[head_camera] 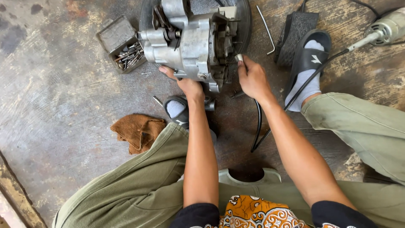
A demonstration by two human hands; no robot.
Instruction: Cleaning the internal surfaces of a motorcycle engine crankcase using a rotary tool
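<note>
Fingers (241,63) of the right hand (253,79) pinch a small metal part (239,57) against the engine (190,40). It may slip and fall. The left hand (187,84) only props the engine below, so it could tip.

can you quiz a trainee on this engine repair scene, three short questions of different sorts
1. True or false: the left hand rests on the brown rag.
2. What does the small metal box left of the engine casing hold? A) bolts and screws B) water C) rags
3. Which hand pinches a small metal part at the casing's edge?

Key
1. False: it steadies the casing from below; the rag lies apart on the floor.
2. A
3. The right hand.
</note>
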